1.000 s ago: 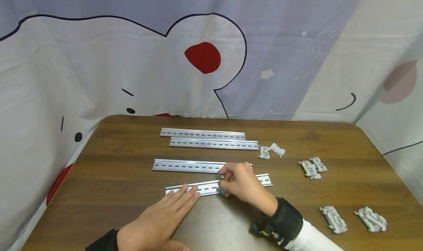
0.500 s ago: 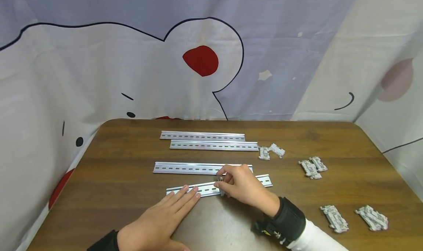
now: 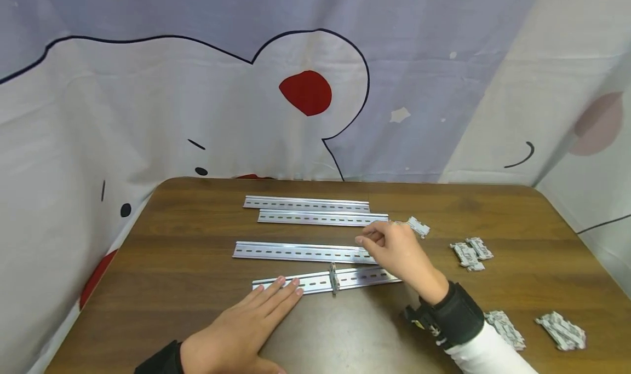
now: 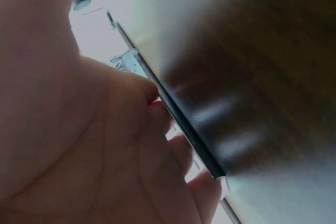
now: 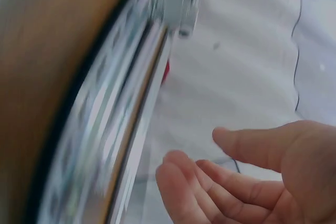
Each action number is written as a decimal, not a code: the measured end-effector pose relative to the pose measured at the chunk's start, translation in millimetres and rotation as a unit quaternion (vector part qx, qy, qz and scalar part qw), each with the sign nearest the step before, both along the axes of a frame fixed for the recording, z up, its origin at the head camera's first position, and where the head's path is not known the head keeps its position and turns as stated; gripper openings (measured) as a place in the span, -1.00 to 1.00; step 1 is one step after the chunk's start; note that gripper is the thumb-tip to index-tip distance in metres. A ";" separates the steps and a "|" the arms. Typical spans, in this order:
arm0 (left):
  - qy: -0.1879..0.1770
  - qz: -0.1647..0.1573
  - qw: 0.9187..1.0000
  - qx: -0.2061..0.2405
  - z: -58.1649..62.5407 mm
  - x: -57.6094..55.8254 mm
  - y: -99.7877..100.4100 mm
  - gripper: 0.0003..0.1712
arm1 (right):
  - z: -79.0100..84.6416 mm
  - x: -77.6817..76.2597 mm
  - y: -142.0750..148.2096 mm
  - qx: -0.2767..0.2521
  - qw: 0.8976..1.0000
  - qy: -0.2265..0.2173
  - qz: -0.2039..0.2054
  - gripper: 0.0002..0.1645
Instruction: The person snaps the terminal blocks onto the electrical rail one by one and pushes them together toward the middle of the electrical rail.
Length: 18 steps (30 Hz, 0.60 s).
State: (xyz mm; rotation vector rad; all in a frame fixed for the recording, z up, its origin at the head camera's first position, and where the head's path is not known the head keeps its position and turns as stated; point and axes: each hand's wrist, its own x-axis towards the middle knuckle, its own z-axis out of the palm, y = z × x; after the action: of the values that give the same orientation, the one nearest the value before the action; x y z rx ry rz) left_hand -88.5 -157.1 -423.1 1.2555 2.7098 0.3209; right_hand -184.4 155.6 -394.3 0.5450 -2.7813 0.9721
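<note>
My left hand [image 3: 241,326] lies flat, its straight fingertips pressing the left part of the nearest slotted DIN rail [image 3: 362,277]. A thin grey terminal block [image 3: 334,278] stands upright across that rail, right of those fingertips. It also shows beyond the fingers in the left wrist view as a pale terminal block [image 4: 126,62]. My right hand [image 3: 401,253] is up over the right ends of the rails, fingers loosely bent. Nothing sits between its thumb and fingers in the right wrist view. It partly hides a second DIN rail [image 3: 300,252] just behind the first.
Two more DIN rails [image 3: 315,217] lie farther back. Beside their right end is a loose terminal block [image 3: 419,227], with another mostly hidden by my right hand. Small piles of terminal blocks [image 3: 465,255] lie at the right, others [image 3: 562,331] nearer the front. A printed curtain [image 3: 197,100] hangs behind the table.
My right hand has let go of the terminal block, which stays on the nearest rail, and has moved right and away toward the back. My left hand keeps its place on the rail.
</note>
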 end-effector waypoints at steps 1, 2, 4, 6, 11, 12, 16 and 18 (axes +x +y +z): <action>-0.003 -0.001 1.000 0.000 -0.1 -0.3 0.3 0.25 | 1.2 -2.3 5.7 0.003 1.000 0.009 -0.015 -0.84; -0.007 -0.002 1.000 -0.001 -0.3 -0.7 0.5 0.25 | 2.1 -4.8 11.4 0.008 0.999 0.022 -0.029 -0.84; -0.016 -0.003 1.000 -0.004 0.6 -0.9 0.9 0.25 | 3.0 -9.8 22.1 0.020 0.998 0.041 -0.053 -0.83; -0.019 -0.001 1.000 -0.009 1.8 -0.9 0.9 0.26 | 2.4 -15.1 31.3 0.033 0.995 0.055 -0.071 -0.81; -0.024 0.003 1.000 -0.014 2.7 -1.4 1.1 0.26 | -6.2 -27.1 48.5 0.075 0.989 0.066 -0.106 -0.86; -0.023 0.004 1.000 -0.015 2.9 -1.5 1.2 0.26 | -8.5 -28.9 51.0 0.085 0.988 0.066 -0.110 -0.87; -0.021 0.005 1.000 -0.020 3.0 -1.7 1.8 0.27 | -15.5 -33.5 57.6 0.115 0.987 0.040 -0.105 -0.82; -0.015 0.004 1.000 -0.019 2.8 -1.8 1.7 0.28 | -15.9 -34.1 59.5 0.132 0.986 0.011 -0.099 -0.74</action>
State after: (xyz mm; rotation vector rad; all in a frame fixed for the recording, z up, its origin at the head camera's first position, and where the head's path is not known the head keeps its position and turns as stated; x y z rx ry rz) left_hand -90.2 -155.4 -420.3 1.2194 2.6828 0.2858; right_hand -218.4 215.1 -410.3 0.2977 -2.8925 0.5593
